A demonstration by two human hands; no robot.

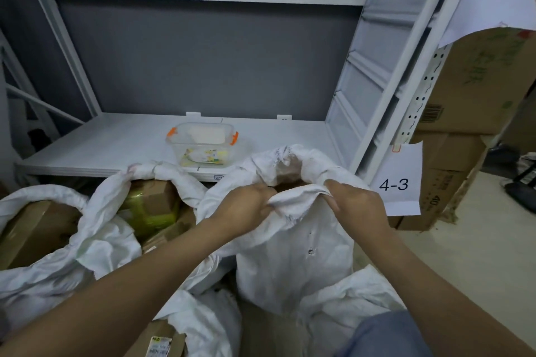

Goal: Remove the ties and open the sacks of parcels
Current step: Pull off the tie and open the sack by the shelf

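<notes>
Now the near rim of the sack [295,240] is pinched by the curled left hand [246,206] and right hand [358,206], set slightly apart; its mouth gapes just beyond them, below the shelf [116,142] edge.

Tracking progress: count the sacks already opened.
3: left sack, middle sack, and right sack, gripped by left hand and right hand; crumpled sacks below may hide more.

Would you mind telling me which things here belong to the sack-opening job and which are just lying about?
Job: sack, gripped at its rim by left hand and right hand; opened sack with parcels.
Lying about: plastic tub on shelf, cardboard boxes, paper labels.
</notes>
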